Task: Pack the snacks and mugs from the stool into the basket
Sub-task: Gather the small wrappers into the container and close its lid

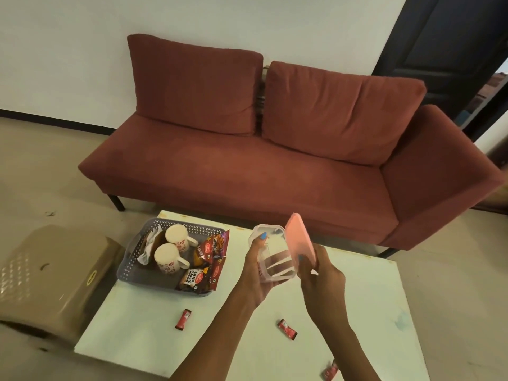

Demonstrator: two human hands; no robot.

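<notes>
A grey perforated basket (132,272) stands on the white table (357,312), left of centre. In it are two white mugs with red flowers (176,237) (166,257), several snack packets (204,259) and a salted peanuts pack (192,279). Above the table my left hand (257,273) grips a clear plastic container (275,257), which looks empty. My right hand (321,281) holds its pink lid (299,239), tilted up beside the container's rim. Three small red sachets lie loose on the table (183,319) (287,328) (330,371). The beige stool (52,273) stands left of the table with nothing on top.
A red sofa (247,166) runs along the far side of the table, close to its edge. A dark door (453,45) is at the back right. Beige floor surrounds the stool and table.
</notes>
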